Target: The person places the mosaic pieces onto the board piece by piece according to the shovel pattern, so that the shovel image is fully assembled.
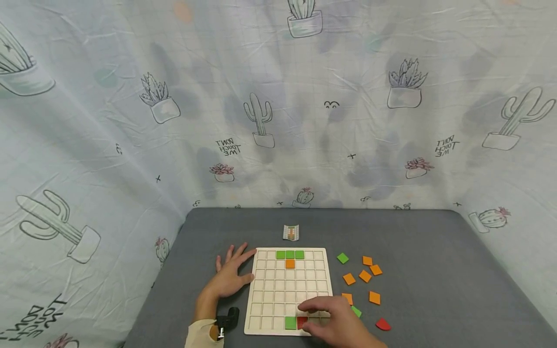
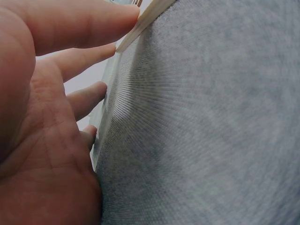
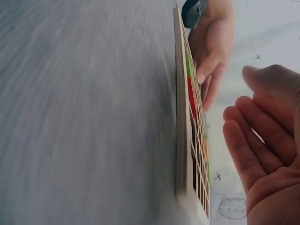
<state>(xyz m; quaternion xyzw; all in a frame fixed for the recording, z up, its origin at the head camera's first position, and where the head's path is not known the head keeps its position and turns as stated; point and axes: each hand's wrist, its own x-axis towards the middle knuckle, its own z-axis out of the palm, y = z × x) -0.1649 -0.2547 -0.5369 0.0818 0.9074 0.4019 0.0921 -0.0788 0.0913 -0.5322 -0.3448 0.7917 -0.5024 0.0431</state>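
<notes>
A pale wooden grid board [image 1: 267, 286] lies on the grey table. My left hand [image 1: 229, 276] rests at its left side with the fingers spread; thumb and a fingertip are right at the board's edge. Over the lower right corner hovers my right hand [image 1: 341, 321], thumb and fingers apart and nothing between them. Below its fingertips a red piece [image 1: 301, 322] sits in the bottom row, beside a green square tile [image 1: 290, 323]. In the top row are three green tiles [image 1: 289, 254], with an orange tile [image 1: 290, 264] under the middle one. The right hand hides some bottom-right cells.
Several loose orange tiles [image 1: 365, 276] lie right of the board, with a green tile [image 1: 343, 258] and a red rounded piece [image 1: 383, 324] among them. Another green tile [image 1: 356, 311] is partly behind the right hand. A small printed card [image 1: 291, 233] lies beyond the board.
</notes>
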